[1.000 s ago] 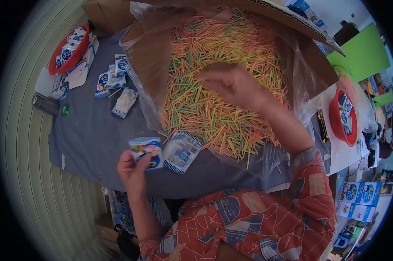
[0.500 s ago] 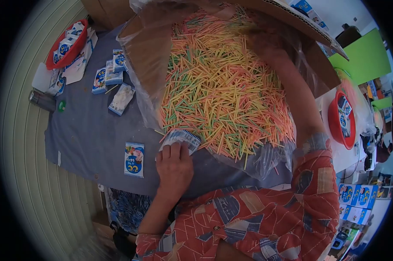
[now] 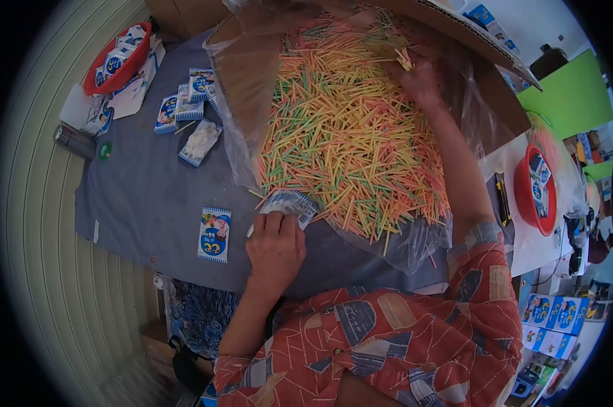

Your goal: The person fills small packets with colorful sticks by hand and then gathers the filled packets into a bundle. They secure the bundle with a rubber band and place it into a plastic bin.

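Note:
A large heap of thin yellow, pink and green sticks [image 3: 354, 136] lies in a plastic-lined cardboard box. At the heap's upper right, my right hand [image 3: 418, 78] is closed round a small bunch of sticks [image 3: 404, 60] that pokes up from the fingers. My left hand [image 3: 276, 247] has its fingers bent over a blue-and-white packet [image 3: 289, 203] at the heap's lower left edge. Left of that hand a printed blue packet [image 3: 214, 235] lies flat on the grey cloth. Farther up are several packets [image 3: 188, 102] and one packet with white contents [image 3: 200, 142].
A red basket of packets [image 3: 120, 57] stands at the upper left, near a metal flask [image 3: 74, 141]. Another red basket [image 3: 535, 190] is at the right, beside a yellow-and-black tool [image 3: 502, 199]. The cardboard flap [image 3: 469, 41] rises behind my right hand.
My right hand has come up out of the blurred sticks, and a bunch now shows in its fingers. The view has shifted slightly. My left hand stays on the packet.

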Motion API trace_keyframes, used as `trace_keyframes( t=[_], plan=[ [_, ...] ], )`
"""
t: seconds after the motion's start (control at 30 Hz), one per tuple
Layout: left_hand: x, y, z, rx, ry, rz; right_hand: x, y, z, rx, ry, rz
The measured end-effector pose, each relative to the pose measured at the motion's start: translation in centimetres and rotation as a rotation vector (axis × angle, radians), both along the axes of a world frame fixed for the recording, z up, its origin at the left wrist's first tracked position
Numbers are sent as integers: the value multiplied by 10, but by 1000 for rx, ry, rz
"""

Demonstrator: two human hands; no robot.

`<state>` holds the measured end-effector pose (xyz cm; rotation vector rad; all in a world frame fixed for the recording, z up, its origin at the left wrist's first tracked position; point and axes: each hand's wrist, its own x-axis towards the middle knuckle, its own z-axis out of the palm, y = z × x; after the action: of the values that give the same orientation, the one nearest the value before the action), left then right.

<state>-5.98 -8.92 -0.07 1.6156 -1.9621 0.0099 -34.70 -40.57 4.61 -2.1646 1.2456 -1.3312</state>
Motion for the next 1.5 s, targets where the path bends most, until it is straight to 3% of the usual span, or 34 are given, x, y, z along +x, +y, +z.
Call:
trace_keyframes(
  t=[0.17,0.23,0.27,0.37,0.43,0.47,0.53,0.67,0.73,0.77,0.83,0.87,0.93,1.07,1.13,1.17,1.23,1.37,1.43,1.5],
  plan=[
    [-1,0,0,22,-23,27,-4,5,8,72,140,-135],
    [6,-2,-5,-68,-93,6,-1,26,23,333,167,-154],
    [8,-3,-2,-63,-91,6,1,35,27,337,170,-153],
    [13,-6,0,-212,-41,-20,5,49,27,156,50,-18],
    [14,-6,-7,-155,-93,-41,6,51,24,532,-322,192],
    [14,-3,-6,-153,-91,-40,8,52,23,534,-320,193],
    [12,5,10,18,50,-43,14,60,18,337,170,96],
    [18,7,9,41,68,-48,24,59,-1,194,105,245],
    [23,3,11,139,76,-49,21,51,-3,-316,641,23],
    [25,2,8,136,79,-49,20,50,-5,-319,644,23],
    [33,-2,2,42,327,-106,22,52,-3,45,298,151],
    [36,-2,2,42,331,-106,21,57,-1,45,301,151],
    [40,-1,5,-8,498,-60,26,76,14,309,60,135],
    [38,-6,9,-41,713,-34,36,87,33,276,-198,264],
    [31,-15,15,27,900,-115,49,103,38,453,-547,561],
    [26,-22,15,26,897,-110,60,115,39,455,-549,566],
    [15,-38,11,74,1046,-216,86,142,41,561,-575,902],
    [3,-51,6,159,1241,-280,112,168,40,529,-429,967],
    [2,-52,4,185,1334,-314,116,171,41,530,-212,860],
    [2,-51,-6,175,1320,-319,115,168,32,557,-237,856]
  ],
)
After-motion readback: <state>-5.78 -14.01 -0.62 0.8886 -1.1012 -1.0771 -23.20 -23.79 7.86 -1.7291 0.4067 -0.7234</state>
